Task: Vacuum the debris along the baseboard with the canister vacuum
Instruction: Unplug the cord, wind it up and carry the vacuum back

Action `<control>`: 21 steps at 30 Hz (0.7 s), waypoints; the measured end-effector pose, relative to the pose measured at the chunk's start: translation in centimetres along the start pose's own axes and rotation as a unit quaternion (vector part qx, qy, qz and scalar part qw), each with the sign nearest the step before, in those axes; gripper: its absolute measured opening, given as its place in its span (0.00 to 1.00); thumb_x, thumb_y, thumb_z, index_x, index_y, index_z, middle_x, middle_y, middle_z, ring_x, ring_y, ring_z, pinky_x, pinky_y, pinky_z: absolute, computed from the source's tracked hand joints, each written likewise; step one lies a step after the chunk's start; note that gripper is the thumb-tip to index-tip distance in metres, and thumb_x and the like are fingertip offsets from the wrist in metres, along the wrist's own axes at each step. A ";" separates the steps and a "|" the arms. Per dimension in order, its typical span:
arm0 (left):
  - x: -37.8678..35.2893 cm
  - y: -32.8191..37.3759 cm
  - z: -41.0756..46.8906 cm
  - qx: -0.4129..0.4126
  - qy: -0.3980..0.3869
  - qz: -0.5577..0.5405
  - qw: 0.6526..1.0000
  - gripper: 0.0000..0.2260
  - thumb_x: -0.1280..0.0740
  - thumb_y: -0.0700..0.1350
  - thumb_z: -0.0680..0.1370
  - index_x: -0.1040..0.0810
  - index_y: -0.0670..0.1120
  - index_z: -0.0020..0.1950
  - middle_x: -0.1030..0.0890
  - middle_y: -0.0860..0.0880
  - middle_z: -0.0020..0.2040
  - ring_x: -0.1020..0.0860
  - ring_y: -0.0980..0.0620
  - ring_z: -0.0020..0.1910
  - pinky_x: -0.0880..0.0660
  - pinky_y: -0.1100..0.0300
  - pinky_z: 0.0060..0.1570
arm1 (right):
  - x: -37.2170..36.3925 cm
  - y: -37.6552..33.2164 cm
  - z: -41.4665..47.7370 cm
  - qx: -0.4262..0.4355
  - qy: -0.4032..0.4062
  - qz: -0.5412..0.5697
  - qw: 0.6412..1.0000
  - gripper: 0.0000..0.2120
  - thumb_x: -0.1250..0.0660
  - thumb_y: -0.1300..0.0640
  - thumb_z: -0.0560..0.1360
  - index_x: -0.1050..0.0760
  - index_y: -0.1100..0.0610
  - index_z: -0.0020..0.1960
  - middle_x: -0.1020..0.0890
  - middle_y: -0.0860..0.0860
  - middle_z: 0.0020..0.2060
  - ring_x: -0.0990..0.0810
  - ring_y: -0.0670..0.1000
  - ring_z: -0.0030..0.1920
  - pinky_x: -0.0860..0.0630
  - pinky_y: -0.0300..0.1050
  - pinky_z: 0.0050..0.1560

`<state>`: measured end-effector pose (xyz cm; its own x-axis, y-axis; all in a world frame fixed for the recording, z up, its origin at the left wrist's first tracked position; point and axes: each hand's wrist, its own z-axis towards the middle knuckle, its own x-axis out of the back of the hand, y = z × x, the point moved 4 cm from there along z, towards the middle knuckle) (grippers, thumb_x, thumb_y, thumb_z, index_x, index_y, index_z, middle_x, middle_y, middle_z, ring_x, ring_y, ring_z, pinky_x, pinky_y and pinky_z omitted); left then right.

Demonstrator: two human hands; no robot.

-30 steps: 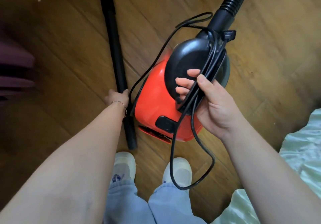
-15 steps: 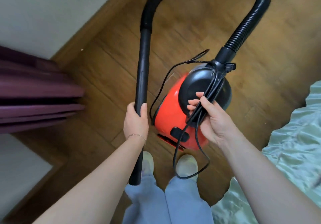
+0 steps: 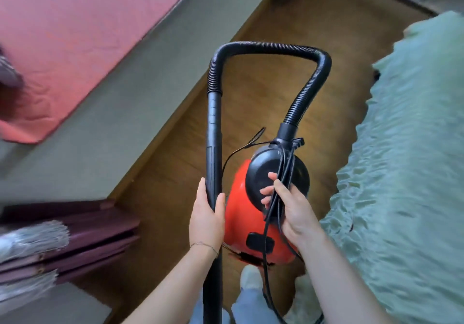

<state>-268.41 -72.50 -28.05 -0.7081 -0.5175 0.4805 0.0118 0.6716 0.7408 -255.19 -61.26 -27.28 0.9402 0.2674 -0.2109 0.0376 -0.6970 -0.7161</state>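
Head view: wand (image 3: 213, 147) tip cut off (below frame), baseboard (image 3: 175, 112) blurred.

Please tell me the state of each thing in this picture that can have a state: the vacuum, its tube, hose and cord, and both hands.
Vacuum: lifted off the floor, carried.
Tube: upright, gripped mid-length.
Hose: arched from tube to vacuum.
Cord: bundled, partly hanging loose.
Left hand: closed around the tube.
Right hand: closed on the cord and vacuum.
Floor: debris not visible.

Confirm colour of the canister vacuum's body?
Bright red body with a black round cap; the head view, the only one, shows it clearly.
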 end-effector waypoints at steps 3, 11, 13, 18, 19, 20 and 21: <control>2.1 6.9 -1.2 -0.054 -0.007 -0.002 0.999 0.27 0.40 0.50 0.80 0.47 0.52 0.76 0.34 0.52 0.73 0.33 0.52 0.70 0.38 0.61 0.64 | -0.8 -6.4 -2.5 0.040 -0.002 0.013 0.999 0.08 0.41 0.57 0.80 0.24 0.57 0.55 0.21 0.56 0.35 0.22 0.49 0.31 0.26 0.44 0.38; 1.4 23.5 1.1 -0.167 -0.034 0.066 0.983 0.28 0.39 0.47 0.80 0.47 0.50 0.77 0.33 0.49 0.72 0.33 0.50 0.70 0.37 0.60 0.63 | 0.0 -21.5 -2.8 0.147 0.023 0.036 0.988 0.05 0.39 0.60 0.80 0.26 0.59 0.53 0.20 0.57 0.31 0.21 0.51 0.28 0.23 0.41 0.34; 0.3 27.0 2.2 -0.183 -0.038 0.070 0.980 0.28 0.39 0.47 0.79 0.46 0.51 0.77 0.32 0.49 0.72 0.33 0.51 0.69 0.38 0.62 0.60 | 0.8 -25.0 -1.8 0.169 0.025 0.028 0.985 0.03 0.39 0.61 0.80 0.28 0.58 0.52 0.20 0.57 0.31 0.21 0.52 0.28 0.23 0.42 0.34; -3.2 35.6 4.8 -0.215 -0.049 0.085 0.972 0.28 0.38 0.48 0.79 0.46 0.51 0.77 0.33 0.50 0.72 0.33 0.51 0.70 0.37 0.60 0.64 | 3.5 -32.2 0.8 0.189 0.032 0.012 0.981 0.04 0.39 0.61 0.79 0.26 0.55 0.51 0.21 0.56 0.31 0.22 0.52 0.27 0.25 0.42 0.32; -3.9 37.3 5.3 -0.224 -0.047 0.088 0.969 0.28 0.38 0.47 0.79 0.46 0.51 0.77 0.33 0.50 0.73 0.33 0.50 0.70 0.36 0.59 0.64 | 4.1 -33.5 1.4 0.189 0.033 0.005 0.981 0.04 0.39 0.62 0.79 0.26 0.56 0.51 0.21 0.57 0.32 0.23 0.51 0.27 0.25 0.42 0.31; -4.6 38.8 6.0 -0.230 -0.047 0.090 0.968 0.28 0.38 0.47 0.79 0.46 0.50 0.77 0.33 0.50 0.73 0.33 0.50 0.70 0.36 0.59 0.64 | 4.5 -34.8 2.0 0.188 0.034 -0.001 0.982 0.04 0.39 0.62 0.79 0.26 0.56 0.51 0.22 0.57 0.32 0.23 0.50 0.27 0.25 0.41 0.31; -5.3 40.3 6.7 -0.233 -0.049 0.089 0.967 0.29 0.38 0.47 0.79 0.47 0.50 0.77 0.33 0.49 0.73 0.33 0.50 0.70 0.36 0.59 0.64 | 5.0 -36.1 2.7 0.187 0.036 -0.007 0.982 0.05 0.39 0.62 0.79 0.26 0.56 0.51 0.22 0.57 0.32 0.23 0.50 0.26 0.25 0.41 0.31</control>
<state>-268.91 -39.21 -3.88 -0.7286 -0.3486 0.5897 0.4403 0.4211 0.7930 -252.77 -32.99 -4.24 0.9625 0.2184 -0.1607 -0.0628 -0.3969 -0.9157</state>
